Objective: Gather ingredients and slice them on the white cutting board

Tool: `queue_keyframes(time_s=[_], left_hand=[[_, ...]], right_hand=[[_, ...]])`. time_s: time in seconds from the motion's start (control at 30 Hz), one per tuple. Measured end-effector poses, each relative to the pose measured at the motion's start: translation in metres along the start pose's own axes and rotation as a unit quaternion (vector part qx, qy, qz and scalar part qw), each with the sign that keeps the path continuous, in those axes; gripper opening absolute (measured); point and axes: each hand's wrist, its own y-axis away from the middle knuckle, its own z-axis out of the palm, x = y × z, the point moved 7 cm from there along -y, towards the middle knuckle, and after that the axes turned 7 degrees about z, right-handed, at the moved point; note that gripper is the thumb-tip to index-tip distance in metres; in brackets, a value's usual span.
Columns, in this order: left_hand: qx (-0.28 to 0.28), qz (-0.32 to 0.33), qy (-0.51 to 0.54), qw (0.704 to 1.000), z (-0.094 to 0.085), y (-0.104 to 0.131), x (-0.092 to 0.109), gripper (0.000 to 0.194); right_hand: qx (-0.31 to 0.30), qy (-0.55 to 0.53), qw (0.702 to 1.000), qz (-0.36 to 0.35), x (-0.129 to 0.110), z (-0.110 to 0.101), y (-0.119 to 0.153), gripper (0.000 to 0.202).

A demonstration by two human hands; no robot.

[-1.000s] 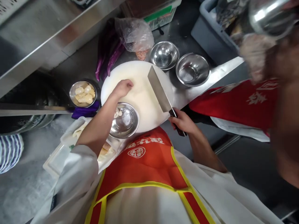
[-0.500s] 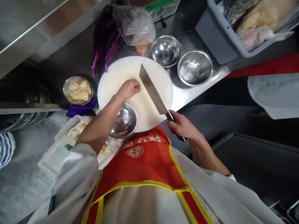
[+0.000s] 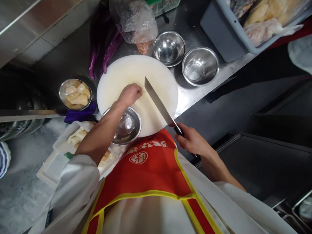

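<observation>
My right hand (image 3: 191,139) is wrapped round the black handle of a cleaver (image 3: 158,102), whose long blade slants up and left over the round white cutting board (image 3: 117,71). Over the middle of the board my left hand (image 3: 131,94) is closed, near the blade tip but apart from it. What its fingers hold, if anything, is hidden. Below my left forearm a steel bowl (image 3: 128,125) overlaps the board's lower left edge.
Two steel bowls (image 3: 169,48) (image 3: 200,66) stand behind the board, beside a plastic bag (image 3: 143,22). Purple eggplants (image 3: 110,50) lie at the back left. A bowl of pale pieces (image 3: 77,94) is at left, plastic containers (image 3: 52,167) nearer. A grey bin (image 3: 219,32) stands at back right.
The view has shifted, moving the board and bowls slightly left in the picture. The blade looks narrower and more edge-on, with its tip a little lower. My left hand stays closed over the board.
</observation>
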Motion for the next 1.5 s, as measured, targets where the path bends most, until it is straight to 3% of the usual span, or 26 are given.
queue_keyframes(time_s=[0.3, 0.5, 0.77, 0.87, 1.0, 1.1, 1.17, 1.27, 1.4, 1.5], left_hand=[[0.002, 0.008, 0.0, 1.0, 0.003, -0.001, 0.001, 0.012], [0.001, 0.014, 0.027, 1.0, 0.007, -0.004, -0.003, 0.014], [-0.018, -0.044, 0.11, 0.993, -0.006, -0.016, -0.026, 0.005], [-0.03, -0.043, 0.08, 0.995, -0.009, -0.019, -0.029, 0.005], [-0.043, -0.027, -0.012, 0.999, 0.004, -0.016, -0.014, 0.009], [-0.014, -0.027, 0.014, 0.999, -0.003, -0.002, 0.003, 0.011], [0.038, -0.036, 0.086, 0.995, -0.024, 0.013, 0.008, 0.008], [0.094, -0.084, 0.172, 0.977, -0.066, 0.048, -0.002, 0.014], [0.056, -0.138, 0.185, 0.971, -0.097, 0.1, -0.026, 0.016], [-0.015, -0.145, 0.166, 0.975, -0.089, 0.132, -0.039, 0.018]], right_hand=[[-0.013, -0.021, 1.0, -0.018, 0.004, 0.011, -0.001, 0.046], [-0.017, 0.024, 1.0, -0.007, 0.0, 0.016, -0.009, 0.041], [0.033, 0.079, 0.996, -0.015, 0.004, 0.034, -0.028, 0.054], [0.041, 0.08, 0.996, -0.019, 0.012, 0.035, -0.023, 0.053], [0.037, 0.041, 0.998, -0.027, 0.025, 0.037, -0.016, 0.05], [0.049, 0.007, 0.998, -0.036, 0.034, 0.039, -0.014, 0.051], [0.065, -0.002, 0.997, -0.041, 0.039, 0.041, -0.013, 0.053], [0.065, -0.009, 0.997, -0.045, 0.045, 0.047, -0.013, 0.057], [0.055, -0.009, 0.997, -0.047, 0.051, 0.05, -0.014, 0.06], [0.041, 0.0, 0.998, -0.053, 0.054, 0.049, -0.016, 0.061]])
